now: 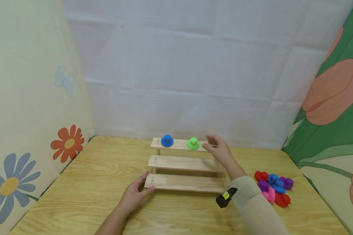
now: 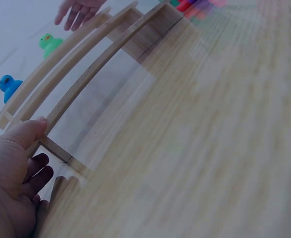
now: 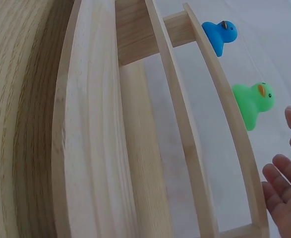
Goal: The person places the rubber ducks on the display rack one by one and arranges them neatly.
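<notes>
Green duck (image 1: pixel 193 144) apparently set, right hand (image 1: pixel 221 152) hangs empty mid-frame, left hand (image 1: pixel 134 196) grips rack (image 1: pixel 188 183); lower-right ducks (image 1: pixel 278 187) likely needed next

R hand (image 1: pixel 220 151) & forearm (image 1: pixel 236 169) hide R end of rack's top shelf (image 1: pixel 180 144) in head view; L-end marks (image 1: pixel 153 180) too small to read. L-wrist view: rubber duck pile (image 2: pixel 186 5) is blurred, cut off by top edge. R-wrist view: R edge cuts off same hand.
</notes>
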Motion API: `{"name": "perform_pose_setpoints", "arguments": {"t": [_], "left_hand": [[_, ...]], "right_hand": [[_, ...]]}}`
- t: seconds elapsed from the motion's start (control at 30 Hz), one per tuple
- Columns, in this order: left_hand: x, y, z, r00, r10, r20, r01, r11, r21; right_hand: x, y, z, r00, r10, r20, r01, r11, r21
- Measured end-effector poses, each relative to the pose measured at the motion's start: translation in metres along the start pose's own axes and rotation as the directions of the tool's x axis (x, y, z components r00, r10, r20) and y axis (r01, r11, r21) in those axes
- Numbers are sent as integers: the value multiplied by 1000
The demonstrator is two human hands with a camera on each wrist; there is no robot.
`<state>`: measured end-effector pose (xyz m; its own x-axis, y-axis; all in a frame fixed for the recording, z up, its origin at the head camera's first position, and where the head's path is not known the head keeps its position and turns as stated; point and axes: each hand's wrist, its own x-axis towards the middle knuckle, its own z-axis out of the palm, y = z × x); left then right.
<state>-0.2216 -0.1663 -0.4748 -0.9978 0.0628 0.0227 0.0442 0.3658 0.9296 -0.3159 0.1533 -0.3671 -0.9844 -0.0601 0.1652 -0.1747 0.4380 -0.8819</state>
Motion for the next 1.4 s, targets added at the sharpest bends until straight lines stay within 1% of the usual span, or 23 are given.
{"name": "perform_pose_setpoints", "arguments": {"t": [0.2, 0.4, 0.6, 0.87, 1.13, 1.27, 1.4], "left_hand": [[0, 0, 0, 1000, 0, 6, 0, 1000, -1], [0, 1, 0, 1000, -2, 0, 2, 1000, 0], [0, -1, 0, 1000, 1, -3, -1, 1000, 7], [0, -4, 0, 1000, 10, -5, -11, 1000, -14], [3, 0, -2, 1000, 15, 6, -16, 1000, 7], [4, -1, -3, 1000, 8, 11, -8, 1000, 20], [3, -2, -2, 1000, -1, 19, 1, 1000, -3]], "right_hand": [[-7, 5, -9, 1000, -9, -9, 9, 1000, 18], [-15, 13, -21, 1000, -10, -15, 10, 1000, -3], [-21, 18, -33, 999, -28, -26, 28, 1000, 0], [-33, 24, -47, 999, -43, -33, 43, 999, -2], [-44, 26, -63, 997, -16, -80, 14, 1000, -26], [-47, 30, -69, 994, -5, -106, 2, 999, -35], [-54, 35, -74, 993, 8, -114, -13, 999, -43]]}}
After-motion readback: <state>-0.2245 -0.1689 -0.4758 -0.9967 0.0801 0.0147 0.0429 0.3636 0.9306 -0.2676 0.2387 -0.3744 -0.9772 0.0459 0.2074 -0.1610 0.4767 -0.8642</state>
